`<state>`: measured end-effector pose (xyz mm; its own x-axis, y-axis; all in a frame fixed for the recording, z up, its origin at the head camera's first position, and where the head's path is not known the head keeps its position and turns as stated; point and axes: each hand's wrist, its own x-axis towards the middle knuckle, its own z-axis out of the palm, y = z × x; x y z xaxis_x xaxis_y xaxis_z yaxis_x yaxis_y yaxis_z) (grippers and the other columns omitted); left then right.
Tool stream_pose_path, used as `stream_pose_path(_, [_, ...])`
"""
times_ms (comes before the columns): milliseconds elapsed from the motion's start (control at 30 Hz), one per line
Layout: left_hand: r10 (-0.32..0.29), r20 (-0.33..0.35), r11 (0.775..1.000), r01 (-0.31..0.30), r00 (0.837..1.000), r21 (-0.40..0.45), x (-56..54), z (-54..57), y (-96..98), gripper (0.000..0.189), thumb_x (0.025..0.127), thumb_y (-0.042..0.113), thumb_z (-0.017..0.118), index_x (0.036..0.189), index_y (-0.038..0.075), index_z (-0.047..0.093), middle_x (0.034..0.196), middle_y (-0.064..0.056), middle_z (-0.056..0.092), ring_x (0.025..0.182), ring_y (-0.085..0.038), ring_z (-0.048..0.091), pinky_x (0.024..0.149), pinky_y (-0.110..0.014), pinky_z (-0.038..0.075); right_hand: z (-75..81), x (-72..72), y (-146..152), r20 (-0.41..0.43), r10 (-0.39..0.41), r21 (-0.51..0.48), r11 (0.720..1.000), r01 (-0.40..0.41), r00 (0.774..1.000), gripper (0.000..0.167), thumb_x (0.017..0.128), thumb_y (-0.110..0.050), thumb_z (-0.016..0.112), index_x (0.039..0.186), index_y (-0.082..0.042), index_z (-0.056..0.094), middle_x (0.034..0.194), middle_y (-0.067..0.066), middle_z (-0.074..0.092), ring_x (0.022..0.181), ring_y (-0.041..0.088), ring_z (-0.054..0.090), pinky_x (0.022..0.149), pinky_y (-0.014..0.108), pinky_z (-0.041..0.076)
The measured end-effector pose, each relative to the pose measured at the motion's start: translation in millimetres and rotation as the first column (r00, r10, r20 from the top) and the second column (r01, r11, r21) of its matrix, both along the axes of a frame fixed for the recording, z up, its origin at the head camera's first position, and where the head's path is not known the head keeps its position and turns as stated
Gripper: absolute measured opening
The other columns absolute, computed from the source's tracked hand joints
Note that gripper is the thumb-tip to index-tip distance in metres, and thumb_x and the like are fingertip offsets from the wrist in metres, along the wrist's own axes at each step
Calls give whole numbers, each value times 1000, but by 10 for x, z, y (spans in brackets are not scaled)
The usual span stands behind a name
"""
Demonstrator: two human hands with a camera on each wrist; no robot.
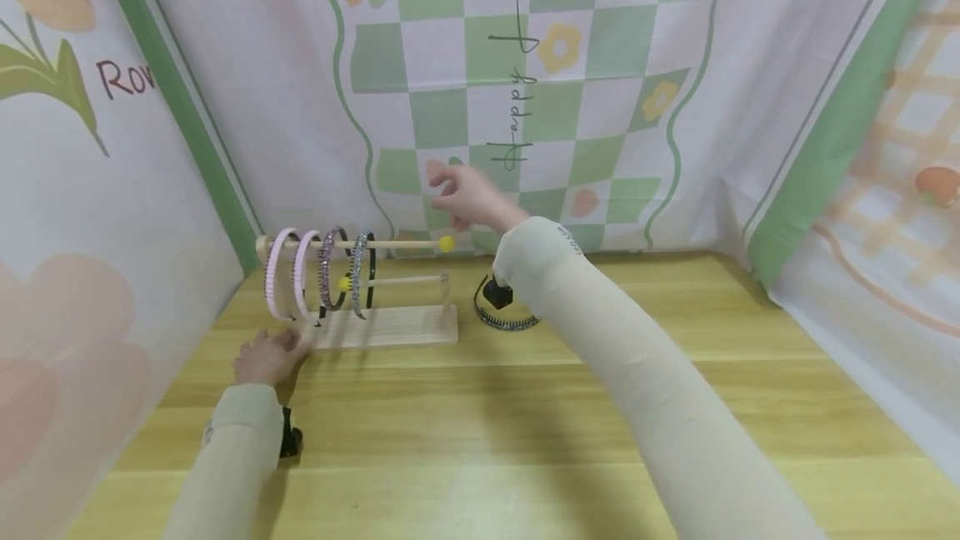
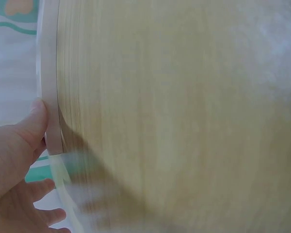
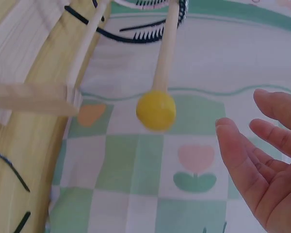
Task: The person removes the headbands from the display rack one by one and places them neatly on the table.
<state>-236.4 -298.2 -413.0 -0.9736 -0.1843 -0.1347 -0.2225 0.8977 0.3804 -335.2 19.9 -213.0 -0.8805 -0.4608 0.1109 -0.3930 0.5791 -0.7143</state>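
Note:
A wooden headband rack [image 1: 397, 327] stands on the table, its upper rod tipped with a yellow ball [image 1: 447, 244]. Two pink headbands [image 1: 272, 273], a purple glittery headband [image 1: 326, 273] and a silver glittery headband [image 1: 358, 273] hang on the upper rod. At the rack's left end, my left hand [image 1: 268, 357] pinches the base corner between thumb [image 2: 36, 116] and a partly hidden finger. My right hand [image 1: 476, 197] is raised in the air near the yellow ball, holding nothing; its fingers [image 3: 233, 150] are loosely bent and apart from the rod.
A dark toothed headband [image 1: 508, 324] lies on the table right of the rack, partly hidden by the right wrist camera [image 1: 498, 293]. A second yellow ball [image 1: 344, 283] shows behind the hanging headbands. Printed cloth [image 1: 570, 132] hangs along the table's back and sides.

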Motion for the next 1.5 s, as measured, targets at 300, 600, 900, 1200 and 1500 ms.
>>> stream_pose_path(300, [5, -1, 1000, -5, 1000, -4, -25, -27, -17, 73, 91, 56, 41, 139, 2, 33, 139, -39, 16, 116, -61, 22, 91, -68, 23, -95, 42, -255, 9, 91, -42, 995, -91, 996, 45, 89, -13, 61, 130, -3, 44, 103, 13, 57, 59, 22, 56, 57, 33, 55])
stream_pose_path(600, [8, 9, 1000, -8, 1000, -13, -13, -15, 9, 71, 92, 55, 41, 139, 2, 33, 138, -39, 19, 115, -60, 25, 90, -67, 24, -185, 137, -463, 76, 117, -62, 992, -113, 990, 49, 89, -13, 61, 133, -4, 42, 108, 14, 57, 65, 24, 59, 60, 28, 54])
stream_pose_path(900, [9, 7, 1000, -9, 1000, -8, 1, 10, 22, 71, 92, 54, 41, 139, 2, 34, 137, -39, 19, 114, -60, 25, 90, -67, 25, -307, 164, -613, 81, 162, -79, 985, -156, 983, 48, 88, -16, 64, 130, -5, 44, 97, 11, 62, 62, 24, 57, 60, 30, 54])
stream_pose_path(1200, [13, 3, 1000, -13, 1000, -3, 7, 8, 31, 69, 93, 53, 41, 139, 2, 34, 138, -39, 18, 116, -59, 24, 91, -67, 24, -436, 203, -754, 104, 158, -106, 983, -147, 982, 49, 86, -16, 66, 129, -4, 44, 109, 17, 58, 69, 30, 60, 56, 29, 54])
stream_pose_path(1500, [15, 13, 1000, -15, 1000, -6, 6, 4, 29, 70, 93, 54, 39, 140, 2, 32, 138, -39, 15, 116, -60, 23, 92, -67, 23, -555, 240, -874, 135, 159, -115, 983, -144, 978, 59, 86, -18, 66, 136, -6, 37, 113, 18, 55, 57, 19, 57, 57, 30, 55])
